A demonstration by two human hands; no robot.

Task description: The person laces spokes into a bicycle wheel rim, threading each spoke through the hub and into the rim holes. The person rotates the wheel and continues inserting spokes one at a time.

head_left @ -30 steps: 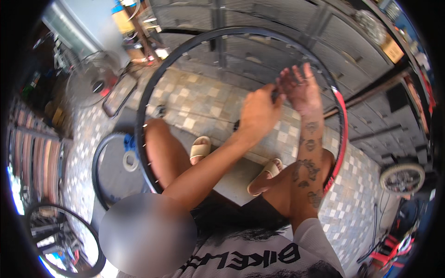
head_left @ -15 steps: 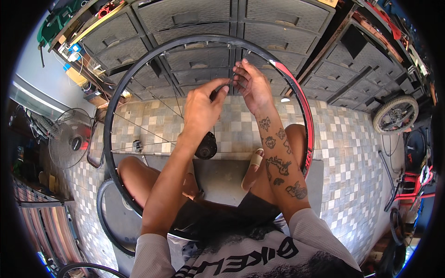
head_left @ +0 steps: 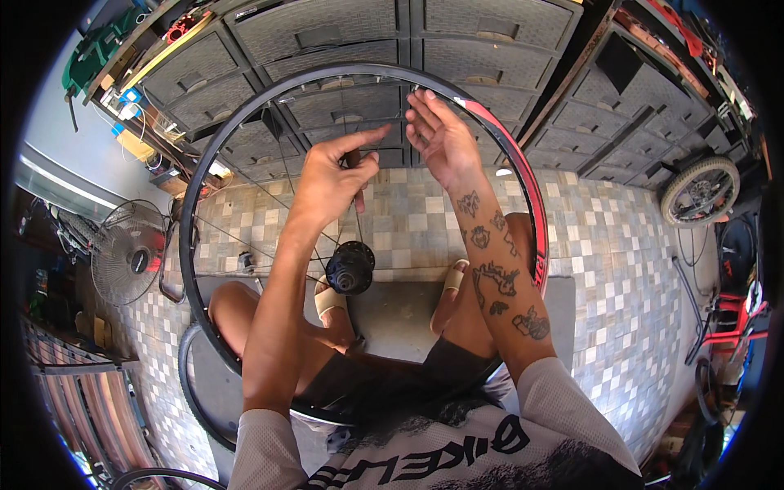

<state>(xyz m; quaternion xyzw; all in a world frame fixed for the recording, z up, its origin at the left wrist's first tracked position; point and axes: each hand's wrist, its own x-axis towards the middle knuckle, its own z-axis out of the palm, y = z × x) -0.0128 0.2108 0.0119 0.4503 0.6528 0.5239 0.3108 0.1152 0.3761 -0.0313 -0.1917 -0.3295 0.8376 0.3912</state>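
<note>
Grey plastic drawers [head_left: 359,110] line the far side of a floor [head_left: 621,245] of pale checkered tiles, and a dark mat [head_left: 400,318] lies under the seated person's feet. The bicycle wheel is in front of the person, its rim [head_left: 186,216] ringing the space above the lap, black for the most part with a red stretch on the right, its lower part passing beneath the forearms. A round fan [head_left: 131,253] stands on the left, and a smaller wheel [head_left: 700,193] leans by the drawers on the right. Inside the rim, the left hand [head_left: 331,175] has its index finger stretched toward the right hand [head_left: 445,143], thumb well apart from it, the other fingers loosely curled. The right hand is raised near the rim's upper edge, its fingers close together and slightly bent; I cannot tell whether their tips pinch anything. Below the left hand sits the black hub [head_left: 351,268], between the lower legs. Thin spokes [head_left: 282,245] run from it toward the rim's left side.
</note>
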